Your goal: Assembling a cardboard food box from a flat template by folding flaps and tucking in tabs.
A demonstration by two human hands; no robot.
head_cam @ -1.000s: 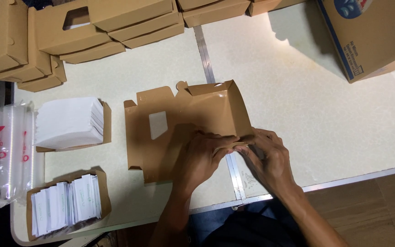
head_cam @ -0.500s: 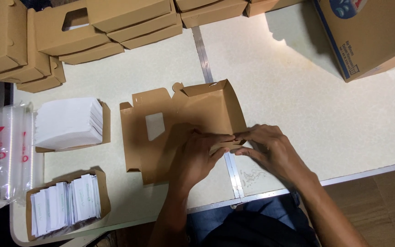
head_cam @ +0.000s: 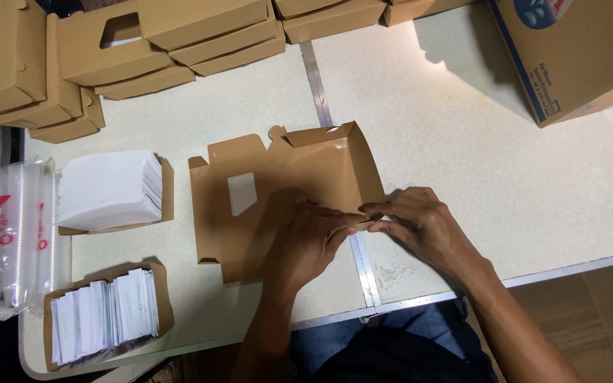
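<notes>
A half-folded carton (head_cam: 285, 191) lies flat near the table's (head_cam: 462, 142) near edge, its windowed lid spread to the left and its tray walls partly raised on the right. Both hands meet at the tray's near wall: the left hand (head_cam: 306, 237) lies on the cardboard with fingers together, pressing the flap down, while the right hand (head_cam: 420, 223) pinches the near right corner between fingertips.

To fold this corner well, I judge the left hand should hold the base flat while the right creases along the scored line, so the wall stands square.

Open table lies to the right, up to a big box (head_cam: 576, 57) at the far right corner. Finished boxes (head_cam: 143, 42) line the far edge; napkins (head_cam: 108, 188), a tray of packets (head_cam: 101, 315) and bagged cups (head_cam: 12, 234) crowd the left edge.
</notes>
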